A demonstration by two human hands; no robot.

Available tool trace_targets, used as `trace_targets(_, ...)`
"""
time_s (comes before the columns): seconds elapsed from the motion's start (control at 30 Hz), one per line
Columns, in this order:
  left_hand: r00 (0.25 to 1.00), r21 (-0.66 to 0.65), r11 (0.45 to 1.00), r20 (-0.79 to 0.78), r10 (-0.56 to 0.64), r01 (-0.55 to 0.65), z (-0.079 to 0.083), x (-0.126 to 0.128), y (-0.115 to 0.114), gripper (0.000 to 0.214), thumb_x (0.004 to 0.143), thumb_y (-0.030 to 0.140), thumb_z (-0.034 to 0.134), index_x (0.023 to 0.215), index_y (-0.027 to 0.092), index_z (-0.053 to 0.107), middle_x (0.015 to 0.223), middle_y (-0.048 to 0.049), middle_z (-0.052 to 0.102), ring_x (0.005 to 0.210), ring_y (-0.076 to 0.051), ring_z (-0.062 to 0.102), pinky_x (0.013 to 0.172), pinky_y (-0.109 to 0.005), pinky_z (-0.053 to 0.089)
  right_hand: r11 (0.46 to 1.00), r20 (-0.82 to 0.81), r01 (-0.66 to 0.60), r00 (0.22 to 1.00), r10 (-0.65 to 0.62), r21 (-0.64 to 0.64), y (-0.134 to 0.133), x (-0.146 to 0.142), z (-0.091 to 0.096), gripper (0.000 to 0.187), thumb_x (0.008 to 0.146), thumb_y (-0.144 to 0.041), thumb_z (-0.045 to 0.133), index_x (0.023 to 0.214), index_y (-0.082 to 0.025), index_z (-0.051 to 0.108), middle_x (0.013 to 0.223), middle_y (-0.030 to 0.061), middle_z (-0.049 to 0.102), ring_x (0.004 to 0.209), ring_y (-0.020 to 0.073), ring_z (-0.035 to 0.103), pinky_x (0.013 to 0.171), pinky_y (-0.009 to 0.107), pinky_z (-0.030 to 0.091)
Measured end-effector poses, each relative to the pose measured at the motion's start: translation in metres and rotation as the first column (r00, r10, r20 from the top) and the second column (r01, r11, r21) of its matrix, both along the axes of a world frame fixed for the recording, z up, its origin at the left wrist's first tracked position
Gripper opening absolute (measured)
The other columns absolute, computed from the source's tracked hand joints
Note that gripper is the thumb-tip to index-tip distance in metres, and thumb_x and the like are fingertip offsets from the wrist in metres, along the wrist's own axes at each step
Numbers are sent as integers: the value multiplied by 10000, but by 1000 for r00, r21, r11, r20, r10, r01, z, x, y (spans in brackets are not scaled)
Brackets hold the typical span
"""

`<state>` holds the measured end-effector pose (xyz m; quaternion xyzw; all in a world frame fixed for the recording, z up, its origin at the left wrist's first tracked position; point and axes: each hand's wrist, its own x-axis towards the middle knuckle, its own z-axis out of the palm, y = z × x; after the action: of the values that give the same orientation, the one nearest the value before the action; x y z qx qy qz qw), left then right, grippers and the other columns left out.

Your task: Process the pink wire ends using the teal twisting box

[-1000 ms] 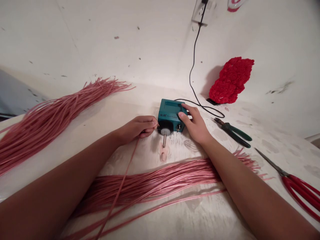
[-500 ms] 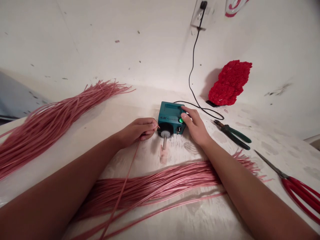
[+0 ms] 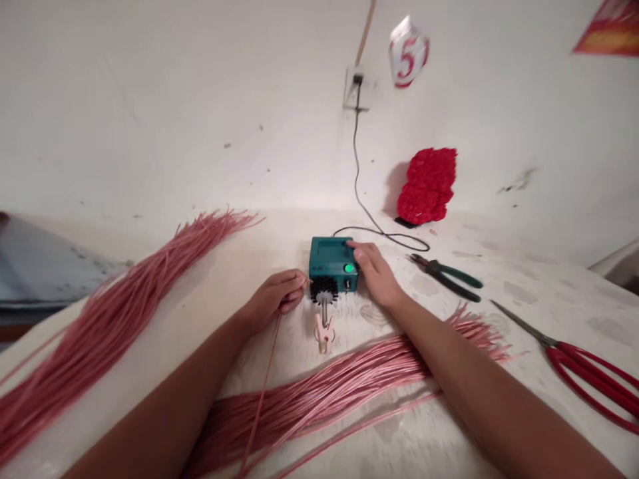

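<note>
A small teal electric machine (image 3: 329, 256) stands on the table with its green button (image 3: 348, 268) lit. On its front is a black toothed wheel (image 3: 323, 291), with a metal shaft and a pale pink clothespin (image 3: 325, 334) at the end. My left hand (image 3: 279, 294) is closed in a pinch on one pink cord (image 3: 268, 362), whose tip is beside the wheel's left edge. My right hand (image 3: 377, 271) grips the machine's right side, the index finger on top and the thumb by the button. Beneath my right forearm lies a bundle of pink cords (image 3: 349, 372).
Another pink cord bundle (image 3: 150, 286) lies at the left. To the right are green-handled pliers (image 3: 446, 276) and red-handled scissors (image 3: 564, 352). A red flower-like piece (image 3: 429, 186) stands by the wall. A black power cable (image 3: 356, 153) runs to the wall socket (image 3: 355, 90).
The view has tilted up, so everything sits lower. The wheel and clothespin were blurred before; now the teeth and clothespin show clearly. Both hands keep their places at the machine.
</note>
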<state>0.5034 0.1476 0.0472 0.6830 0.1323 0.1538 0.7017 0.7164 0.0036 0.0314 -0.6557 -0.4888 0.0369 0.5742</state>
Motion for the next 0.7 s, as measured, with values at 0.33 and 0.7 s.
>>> trace_targets(0.33, 972, 175, 962, -69, 225, -210, 10, 1, -4, 293, 1012, 404, 572, 909, 132, 603, 664, 62, 513, 451, -41, 395, 411, -169, 356, 993, -52, 109, 993, -106, 42, -1, -5, 37, 391, 927, -528, 538, 977, -208, 756, 1056, 92, 707, 1030, 242, 681, 1013, 407, 510)
trace_targets(0.7, 976, 418, 889, -27, 217, -186, 56, -140, -180, 263, 905, 385, 585, 702, 217, 592, 702, -12, 621, 709, -201, 552, 672, -310, 406, 998, -183, -56, 982, 49, -30, -172, -151, 66, 275, 892, -466, 604, 857, -210, 698, 723, 12, 659, 662, 194, 671, 680, 331, 553)
